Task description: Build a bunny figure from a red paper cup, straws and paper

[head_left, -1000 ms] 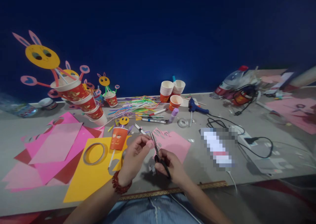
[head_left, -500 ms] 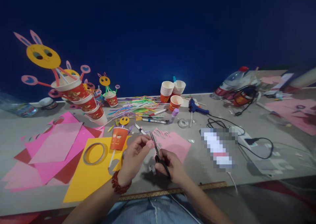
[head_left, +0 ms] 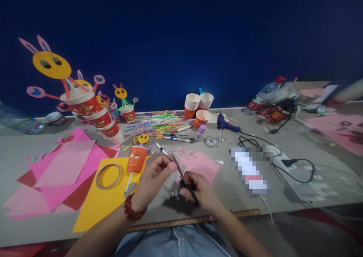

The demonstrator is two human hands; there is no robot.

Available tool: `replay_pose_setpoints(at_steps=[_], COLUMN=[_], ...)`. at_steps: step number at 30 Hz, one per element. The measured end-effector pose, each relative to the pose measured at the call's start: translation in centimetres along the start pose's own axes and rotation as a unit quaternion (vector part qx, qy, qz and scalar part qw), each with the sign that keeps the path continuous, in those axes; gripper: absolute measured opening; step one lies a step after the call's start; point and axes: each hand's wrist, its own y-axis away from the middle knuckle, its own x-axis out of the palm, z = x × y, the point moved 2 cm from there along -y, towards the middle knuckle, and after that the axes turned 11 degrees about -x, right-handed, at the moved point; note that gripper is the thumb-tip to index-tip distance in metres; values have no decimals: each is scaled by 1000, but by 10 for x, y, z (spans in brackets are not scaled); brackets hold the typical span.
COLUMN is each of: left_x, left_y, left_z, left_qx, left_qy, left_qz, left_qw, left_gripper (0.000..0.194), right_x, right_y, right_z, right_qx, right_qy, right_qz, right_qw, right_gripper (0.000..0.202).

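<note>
Between the thumb and fingers of my left hand (head_left: 154, 177) is a small piece of pink paper (head_left: 171, 166), mostly covered by the fingertips. My right hand (head_left: 200, 191) grips black-handled scissors (head_left: 187, 187), their blades pointing up and left beside that paper. Whether the blades touch it I cannot make out. Behind the hands lies a pink sheet (head_left: 202, 166) with holes cut along its upper left. An orange paper cup (head_left: 137, 159) with a small yellow face on top lies left of my left hand, on a yellow sheet (head_left: 96, 200).
A tape roll (head_left: 98, 180) rests on the yellow sheet. Pink sheets (head_left: 65, 162) and decorated cups (head_left: 85, 106) are at the left. Farther back are straws (head_left: 159, 121), stacked cups (head_left: 192, 104) and a blue glue gun (head_left: 227, 124). Cords and a power strip (head_left: 292, 177) lie right.
Both hands stay close together. My left wrist has shifted slightly left, and my right hand with the scissors has moved a little right and down.
</note>
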Motion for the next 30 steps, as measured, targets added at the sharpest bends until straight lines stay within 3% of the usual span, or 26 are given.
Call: replay_pose_setpoints(at_steps=[22,30], left_x=[-12,-15], left_y=[-3,-6], left_z=[-9,-12], left_qx=[-16,-10], left_qy=[-77,-124], left_qz=[109,113], left_qw=[991,986], left_gripper=[22,21], right_x=[-24,-30], right_y=[2,0], right_z=[14,17], right_qx=[-18,-30], right_qy=[73,90], right_qz=[64,80], right_qw=[995,992], right_gripper=[61,58])
